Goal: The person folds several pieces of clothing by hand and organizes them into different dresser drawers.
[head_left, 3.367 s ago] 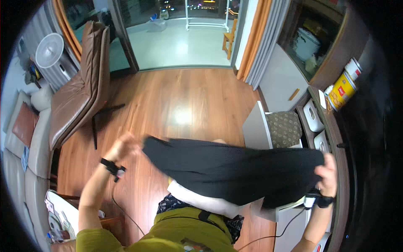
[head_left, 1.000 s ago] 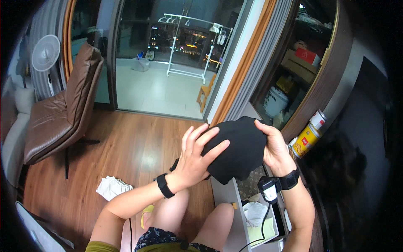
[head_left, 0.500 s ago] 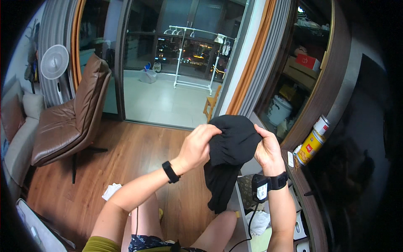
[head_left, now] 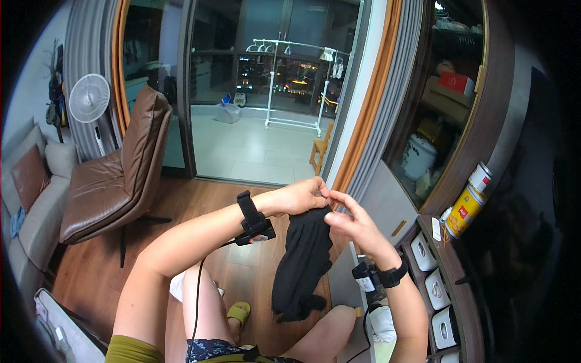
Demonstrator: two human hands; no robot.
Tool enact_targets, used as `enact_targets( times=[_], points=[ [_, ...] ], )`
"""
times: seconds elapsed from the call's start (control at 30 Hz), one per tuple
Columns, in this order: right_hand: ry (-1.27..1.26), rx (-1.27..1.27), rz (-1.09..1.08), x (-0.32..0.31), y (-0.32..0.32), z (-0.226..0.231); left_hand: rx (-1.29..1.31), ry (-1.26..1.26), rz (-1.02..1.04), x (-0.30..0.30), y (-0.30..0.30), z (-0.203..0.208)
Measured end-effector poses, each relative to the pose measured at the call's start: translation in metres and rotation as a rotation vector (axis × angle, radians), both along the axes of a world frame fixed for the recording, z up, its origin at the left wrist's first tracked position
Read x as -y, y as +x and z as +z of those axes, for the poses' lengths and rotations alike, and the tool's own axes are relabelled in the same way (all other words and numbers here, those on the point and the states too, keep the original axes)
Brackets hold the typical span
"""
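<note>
A black cloth garment (head_left: 301, 260) hangs in front of me, with a gathered band at its top and a loose, folded lower end. My left hand (head_left: 302, 196) is closed on the upper edge of it, knuckles up. At the right corner of that edge is my right hand (head_left: 360, 224), thumb against the cloth and forefinger close to my left fingertips. The grip of its other fingers is partly hidden. Each wrist carries a black strap with a small device and a cable.
Below right, an open drawer (head_left: 382, 348) holds white cloth. White bins (head_left: 437, 289) line the cabinet beside it. A yellow can (head_left: 465, 210) stands on the cabinet top. To the left are a brown leather chair (head_left: 115, 181) and a grey sofa (head_left: 36, 236). A green slipper (head_left: 239, 313) is on my foot.
The bunched black garment now hangs down lengthwise from its band. My hands have come together at its top edge, and my left hand has turned over. The view has shifted slightly.
</note>
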State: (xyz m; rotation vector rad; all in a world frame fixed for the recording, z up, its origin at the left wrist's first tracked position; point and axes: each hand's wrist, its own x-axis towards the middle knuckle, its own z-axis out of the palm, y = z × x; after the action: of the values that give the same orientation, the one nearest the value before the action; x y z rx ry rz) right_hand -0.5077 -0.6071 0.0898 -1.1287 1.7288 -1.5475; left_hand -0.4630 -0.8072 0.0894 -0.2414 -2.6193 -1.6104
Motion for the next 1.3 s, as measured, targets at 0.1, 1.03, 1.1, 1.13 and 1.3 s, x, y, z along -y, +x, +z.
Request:
enact_targets(
  times=[0.1, 1.03, 1.1, 1.13, 1.3],
  points=[
    [0.08, -0.269, 0.002, 0.005, -0.009, -0.005, 0.01, 0.019, -0.241, 0.001, 0.005, 0.007],
    [-0.223, -0.698, 0.224, 0.062, 0.025, -0.053, 0.175, -0.29, -0.483, 0.047, 0.09, 0.091],
    [-0.203, -0.639, 0.289, 0.063, 0.027, -0.073, 0.182, -0.329, -0.53, 0.046, 0.091, 0.096],
    [-0.205, -0.64, 0.291, 0.066, 0.027, -0.078, 0.182, -0.33, -0.526, 0.046, 0.092, 0.098],
    [-0.119, -0.525, 0.446, 0.073, 0.028, -0.1, 0.232, -0.383, -0.583, 0.043, 0.097, 0.106]
  ],
)
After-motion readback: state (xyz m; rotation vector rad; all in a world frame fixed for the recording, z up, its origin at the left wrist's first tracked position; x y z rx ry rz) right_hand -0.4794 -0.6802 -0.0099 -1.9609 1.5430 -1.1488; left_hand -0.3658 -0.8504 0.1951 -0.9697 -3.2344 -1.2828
